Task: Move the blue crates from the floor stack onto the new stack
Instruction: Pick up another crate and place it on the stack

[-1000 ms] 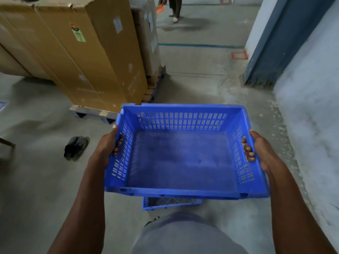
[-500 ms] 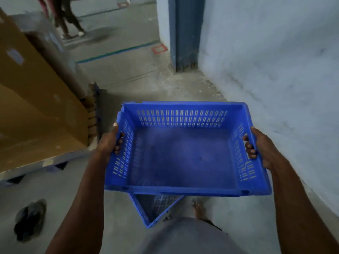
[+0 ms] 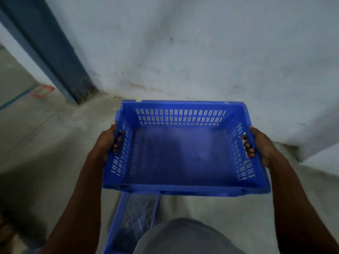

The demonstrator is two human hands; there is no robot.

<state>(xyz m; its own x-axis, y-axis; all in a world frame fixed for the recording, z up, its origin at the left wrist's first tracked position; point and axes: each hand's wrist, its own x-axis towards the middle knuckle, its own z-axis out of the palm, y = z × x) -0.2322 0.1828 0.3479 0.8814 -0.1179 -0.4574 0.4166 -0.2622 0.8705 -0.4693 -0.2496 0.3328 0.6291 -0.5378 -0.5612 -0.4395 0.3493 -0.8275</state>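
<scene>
The slotted blue plastic crate is held between both hands, above another blue plastic crate on the grey concrete floor.

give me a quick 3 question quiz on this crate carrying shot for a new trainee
1. True or false: both hands grip the carried blue crate through its side handle slots.
2. What is inside the carried crate? A) boxes B) nothing C) bottles
3. Fill in: a second blue crate shows ____ the carried one, near the person's body.

Key
1. True: the left hand and right hand each hold a side handle.
2. B
3. below
</scene>
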